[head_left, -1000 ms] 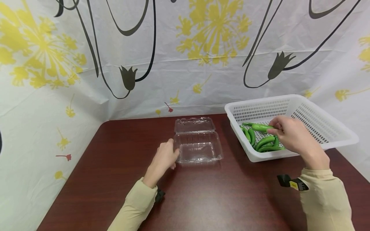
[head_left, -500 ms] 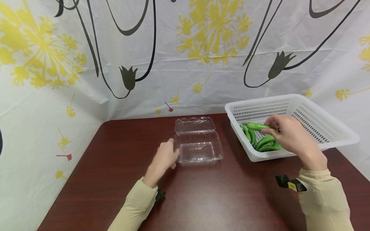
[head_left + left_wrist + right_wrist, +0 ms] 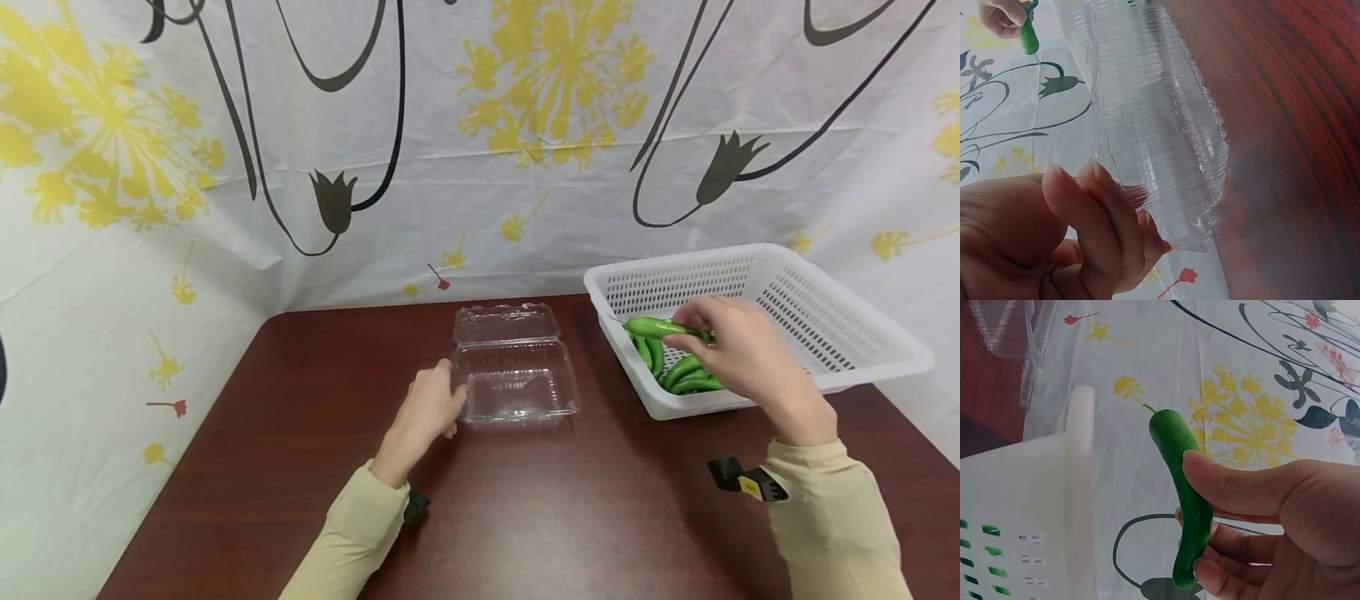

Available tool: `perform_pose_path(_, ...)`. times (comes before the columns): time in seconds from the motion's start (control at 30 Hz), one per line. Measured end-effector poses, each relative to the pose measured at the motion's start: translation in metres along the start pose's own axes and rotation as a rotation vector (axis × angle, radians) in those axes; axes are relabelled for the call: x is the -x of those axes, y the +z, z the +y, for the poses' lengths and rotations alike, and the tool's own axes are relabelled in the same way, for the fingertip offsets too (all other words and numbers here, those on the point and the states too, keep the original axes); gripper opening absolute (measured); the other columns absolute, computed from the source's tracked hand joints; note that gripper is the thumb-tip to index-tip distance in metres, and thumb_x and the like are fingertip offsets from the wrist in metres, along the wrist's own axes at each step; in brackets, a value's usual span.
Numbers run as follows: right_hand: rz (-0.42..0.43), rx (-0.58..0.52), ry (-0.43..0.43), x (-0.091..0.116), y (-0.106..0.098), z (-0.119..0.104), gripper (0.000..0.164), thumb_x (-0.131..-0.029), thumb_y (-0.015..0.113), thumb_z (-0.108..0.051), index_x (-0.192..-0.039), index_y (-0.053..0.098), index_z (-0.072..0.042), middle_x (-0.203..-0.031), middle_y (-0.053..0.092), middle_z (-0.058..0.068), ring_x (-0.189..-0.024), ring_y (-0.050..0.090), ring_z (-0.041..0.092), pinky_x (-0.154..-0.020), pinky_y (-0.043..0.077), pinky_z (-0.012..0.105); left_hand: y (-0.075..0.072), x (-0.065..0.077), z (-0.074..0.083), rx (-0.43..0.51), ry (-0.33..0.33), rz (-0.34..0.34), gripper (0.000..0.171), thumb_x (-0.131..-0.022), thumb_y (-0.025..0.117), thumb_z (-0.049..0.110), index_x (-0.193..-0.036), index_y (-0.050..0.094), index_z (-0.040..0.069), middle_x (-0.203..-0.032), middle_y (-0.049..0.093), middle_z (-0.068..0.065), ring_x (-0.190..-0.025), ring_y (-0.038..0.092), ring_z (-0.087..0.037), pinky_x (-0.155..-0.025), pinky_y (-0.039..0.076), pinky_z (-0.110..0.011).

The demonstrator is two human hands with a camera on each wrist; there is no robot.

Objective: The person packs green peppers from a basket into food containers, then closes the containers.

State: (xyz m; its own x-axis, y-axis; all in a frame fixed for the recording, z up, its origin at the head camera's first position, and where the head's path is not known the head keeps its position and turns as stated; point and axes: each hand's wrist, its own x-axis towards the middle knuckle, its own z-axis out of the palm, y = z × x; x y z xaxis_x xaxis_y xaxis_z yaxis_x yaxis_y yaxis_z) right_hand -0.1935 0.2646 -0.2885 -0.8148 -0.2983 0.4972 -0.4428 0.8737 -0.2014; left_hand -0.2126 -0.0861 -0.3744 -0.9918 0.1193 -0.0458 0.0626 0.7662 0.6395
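Observation:
My right hand pinches a green chili pepper between thumb and fingers, above the left part of a white plastic basket. In the right wrist view the pepper is smooth and slightly curved, its thin stem pointing away from the palm. Several more green peppers lie at the basket's left end. My left hand grips the left edge of a clear plastic clamshell container, whose lid is folded back. Through the clear wall in the left wrist view, part of a fingertip shows.
The dark red-brown table extends in front of the container and to its left. A white patterned cloth hangs behind and at both sides. The basket's raised rim stands between the peppers and the container.
My right hand has moved left over the basket with the pepper, which now reaches the basket's left rim in the head view. The left hand and the container stay in place.

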Motion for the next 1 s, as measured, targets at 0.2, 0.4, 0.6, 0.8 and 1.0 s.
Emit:
perform_pose_path(0.2,0.03,-0.017,-0.029,-0.001,0.002,-0.004,0.021,-0.07,0.079,-0.015,-0.083,0.065,-0.006,-0.072,0.061,0.001,-0.067,0.057,0.019,-0.061,0.042,0.037,0.0,-0.001,0.0,0.004,-0.006,-0.005,0.053,-0.09,0.056,0.013,-0.135,0.035,-0.006,-0.065,0.054,-0.008,-0.035,0.054,-0.013,-0.036,0.044,-0.025)
perform_pose_path(0.4,0.055,-0.027,-0.051,-0.002,0.004,-0.008,0.023,-0.069,0.079,-0.014,-0.084,0.064,-0.007,-0.072,0.06,0.001,-0.066,0.056,0.018,-0.06,0.042,0.036,0.0,0.0,-0.001,0.004,-0.002,0.0,0.053,-0.09,0.056,0.013,-0.134,0.036,-0.007,-0.066,0.054,-0.008,-0.035,0.054,-0.013,-0.035,0.044,-0.025)
perform_pose_path(0.6,0.045,-0.038,-0.042,-0.002,0.006,-0.014,0.023,-0.07,0.079,-0.014,-0.086,0.064,-0.007,-0.074,0.06,0.003,-0.068,0.054,0.018,-0.062,0.042,0.036,0.0,-0.001,0.0,0.004,-0.003,0.003,0.052,-0.09,0.056,0.014,-0.133,0.036,-0.006,-0.067,0.054,-0.009,-0.034,0.053,-0.013,-0.035,0.044,-0.025)
perform_pose_path(0.8,0.041,-0.063,-0.037,-0.003,0.011,-0.021,0.024,-0.072,0.078,-0.014,-0.089,0.063,-0.006,-0.078,0.06,0.005,-0.072,0.054,0.019,-0.063,0.042,0.037,0.001,-0.001,-0.001,0.005,-0.005,0.0,0.051,-0.09,0.056,0.013,-0.133,0.037,-0.007,-0.066,0.054,-0.008,-0.034,0.054,-0.013,-0.035,0.044,-0.025)
perform_pose_path(1.0,0.052,-0.093,-0.069,-0.004,0.018,-0.028,0.022,-0.072,0.078,-0.013,-0.088,0.064,-0.008,-0.079,0.06,0.003,-0.072,0.054,0.017,-0.062,0.042,0.034,0.001,-0.001,-0.001,0.009,-0.009,-0.006,0.051,-0.09,0.056,0.013,-0.133,0.036,-0.007,-0.064,0.054,-0.008,-0.035,0.054,-0.014,-0.035,0.044,-0.025)
